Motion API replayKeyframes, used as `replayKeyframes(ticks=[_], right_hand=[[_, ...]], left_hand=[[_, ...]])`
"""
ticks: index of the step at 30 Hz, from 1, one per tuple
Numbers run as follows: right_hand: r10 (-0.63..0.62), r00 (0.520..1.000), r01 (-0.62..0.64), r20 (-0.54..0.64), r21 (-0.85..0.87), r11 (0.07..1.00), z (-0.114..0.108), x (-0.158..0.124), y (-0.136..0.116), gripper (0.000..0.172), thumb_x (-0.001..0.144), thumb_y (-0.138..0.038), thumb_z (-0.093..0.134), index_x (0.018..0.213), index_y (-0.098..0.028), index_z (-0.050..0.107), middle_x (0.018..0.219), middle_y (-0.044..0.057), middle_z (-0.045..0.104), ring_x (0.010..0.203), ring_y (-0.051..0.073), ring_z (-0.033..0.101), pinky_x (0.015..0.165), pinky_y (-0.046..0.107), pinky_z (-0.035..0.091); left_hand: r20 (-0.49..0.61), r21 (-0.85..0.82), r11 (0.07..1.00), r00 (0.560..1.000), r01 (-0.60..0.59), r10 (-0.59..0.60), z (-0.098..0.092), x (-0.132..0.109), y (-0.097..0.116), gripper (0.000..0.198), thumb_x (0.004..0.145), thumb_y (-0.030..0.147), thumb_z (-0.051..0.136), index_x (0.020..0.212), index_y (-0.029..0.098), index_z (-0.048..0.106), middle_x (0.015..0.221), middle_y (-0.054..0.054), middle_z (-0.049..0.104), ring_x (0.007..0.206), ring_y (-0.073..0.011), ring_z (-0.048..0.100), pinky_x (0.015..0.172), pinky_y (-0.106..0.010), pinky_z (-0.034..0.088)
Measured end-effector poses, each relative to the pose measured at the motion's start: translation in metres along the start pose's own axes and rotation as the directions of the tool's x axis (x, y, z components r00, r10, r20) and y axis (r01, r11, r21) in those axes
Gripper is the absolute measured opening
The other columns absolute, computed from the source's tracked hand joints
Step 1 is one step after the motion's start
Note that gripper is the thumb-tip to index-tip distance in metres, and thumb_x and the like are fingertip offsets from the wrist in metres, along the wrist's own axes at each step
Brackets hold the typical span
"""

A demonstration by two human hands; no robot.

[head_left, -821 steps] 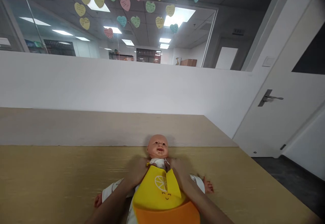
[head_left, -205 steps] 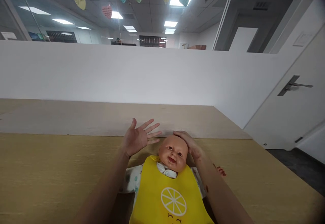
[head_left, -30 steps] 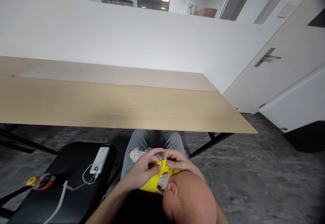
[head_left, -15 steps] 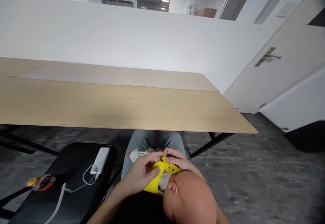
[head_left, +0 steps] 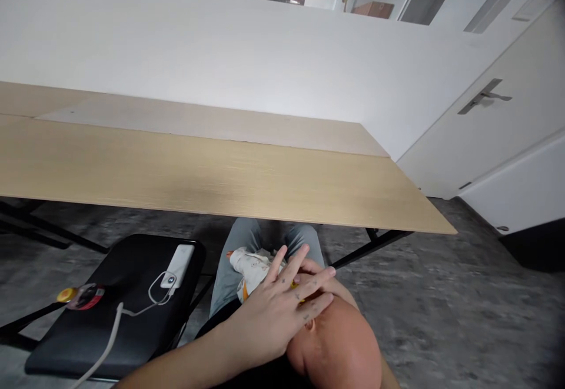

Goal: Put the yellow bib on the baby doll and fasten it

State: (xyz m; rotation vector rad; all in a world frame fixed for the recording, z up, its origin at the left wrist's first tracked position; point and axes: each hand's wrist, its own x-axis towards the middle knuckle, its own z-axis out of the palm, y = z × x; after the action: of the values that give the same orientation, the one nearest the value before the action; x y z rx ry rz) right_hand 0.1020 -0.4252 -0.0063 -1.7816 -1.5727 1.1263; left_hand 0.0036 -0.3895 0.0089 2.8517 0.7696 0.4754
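A baby doll [head_left: 342, 348] lies across my lap, its bare head toward me and its patterned white clothing [head_left: 253, 268] toward my knees. My left hand [head_left: 276, 315] is open, fingers spread over the doll's neck and the side of its head. Behind it, my right hand [head_left: 339, 290] is partly hidden at the far side of the neck, fingers curled by a yellow bib [head_left: 294, 285]. Only small bits of the bib show between my left fingers. Whatever the right fingertips touch is covered.
A black chair [head_left: 92, 342] to my left bears a white power bank [head_left: 177, 265], a cable [head_left: 112, 333] and a bottle with a yellow cap [head_left: 83, 296]. Ahead is a wooden table [head_left: 212, 171] against a white wall. A door [head_left: 507, 130] stands at right.
My left hand has let go of the yellow bib and moved right, spreading over the doll's neck. The bib is now mostly covered. The view has shifted slightly.
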Motion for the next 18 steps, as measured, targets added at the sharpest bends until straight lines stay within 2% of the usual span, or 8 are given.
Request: replayKeyframes(ticks=[2,4,6,9,13,16,17,18], right_hand=[[0.02,0.969,-0.084,-0.247,-0.249,0.965,0.021,0.0,-0.019,0.09,0.082,0.004,0.036,0.152,-0.047,0.009,0.155,-0.013,-0.012,0.128,0.028,-0.044,0.106,0.082,-0.004],[-0.014,0.896,-0.223,-0.443,-0.479,0.849,0.037,0.002,-0.035,0.082,0.08,0.006,0.037,0.151,-0.036,0.028,0.157,-0.006,-0.009,0.134,0.035,-0.035,0.111,0.078,0.002],[-0.082,0.841,-0.318,-0.534,-0.612,0.724,0.044,0.004,-0.044,0.072,0.08,0.007,0.04,0.144,-0.025,0.045,0.157,0.004,-0.009,0.138,0.042,-0.022,0.112,0.074,0.01],[-0.132,0.834,-0.32,-0.536,-0.664,0.676,0.042,0.003,-0.05,0.068,0.081,0.008,0.044,0.141,-0.023,0.05,0.156,0.011,-0.013,0.138,0.049,-0.011,0.108,0.075,0.019],[-0.134,0.877,-0.217,-0.461,-0.629,0.746,0.037,-0.003,-0.052,0.081,0.082,0.008,0.04,0.153,-0.03,0.027,0.155,0.01,-0.017,0.138,0.047,-0.01,0.105,0.077,0.022],[-0.162,0.852,-0.192,-0.498,-0.585,0.788,0.036,-0.007,-0.048,0.08,0.087,0.002,0.037,0.155,-0.035,0.016,0.155,0.009,-0.021,0.137,0.046,-0.017,0.105,0.078,0.019],[-0.155,0.856,-0.178,-0.494,-0.562,0.808,0.034,-0.007,-0.044,0.078,0.089,-0.001,0.036,0.155,-0.036,0.014,0.156,0.009,-0.02,0.137,0.046,-0.019,0.104,0.079,0.016],[-0.141,0.884,-0.135,-0.445,-0.533,0.835,0.03,-0.007,-0.038,0.076,0.091,-0.004,0.034,0.156,-0.037,0.012,0.157,0.009,-0.018,0.138,0.047,-0.017,0.102,0.081,0.013]], left_hand=[[0.003,0.068,0.998,1.0,-0.001,0.0,-0.003,0.001,0.001,0.057,0.091,0.016,0.048,0.146,0.025,0.04,0.165,0.002,0.011,0.148,-0.0396,-0.01,0.116,-0.066,0.008],[-0.001,0.133,0.991,1.0,0.002,-0.002,-0.005,0.002,0.003,0.05,0.095,0.021,0.044,0.145,0.026,0.042,0.165,0.001,0.01,0.148,-0.0413,-0.007,0.115,-0.067,0.01],[-0.012,0.181,0.983,1.0,0.002,0.0,-0.006,0.003,0.005,0.047,0.097,0.026,0.042,0.144,0.026,0.045,0.165,-0.001,0.012,0.148,-0.044,-0.004,0.113,-0.07,0.011],[-0.033,0.232,0.973,0.999,0.007,0.001,-0.005,0.004,0.008,0.044,0.098,0.028,0.041,0.141,0.026,0.049,0.164,-0.003,0.012,0.147,-0.0472,-0.003,0.11,-0.074,0.013],[-0.056,0.275,0.961,0.998,0.028,-0.013,-0.003,0.005,0.011,0.042,0.097,0.027,0.041,0.138,0.027,0.051,0.164,0.0,0.011,0.147,-0.0468,-0.003,0.109,-0.074,0.016],[-0.054,0.281,0.959,0.998,0.041,-0.027,-0.003,0.006,0.013,0.042,0.096,0.026,0.042,0.137,0.027,0.052,0.164,0.0,0.01,0.147,-0.0464,0.0,0.109,-0.075,0.017],[-0.052,0.278,0.96,0.998,0.045,-0.032,-0.002,0.006,0.014,0.042,0.096,0.025,0.041,0.137,0.026,0.052,0.164,0.0,0.01,0.147,-0.0464,0.001,0.109,-0.075,0.018],[-0.046,0.269,0.962,0.998,0.049,-0.038,-0.001,0.006,0.014,0.042,0.096,0.024,0.041,0.138,0.026,0.051,0.164,-0.001,0.011,0.147,-0.0462,0.003,0.109,-0.074,0.018]])
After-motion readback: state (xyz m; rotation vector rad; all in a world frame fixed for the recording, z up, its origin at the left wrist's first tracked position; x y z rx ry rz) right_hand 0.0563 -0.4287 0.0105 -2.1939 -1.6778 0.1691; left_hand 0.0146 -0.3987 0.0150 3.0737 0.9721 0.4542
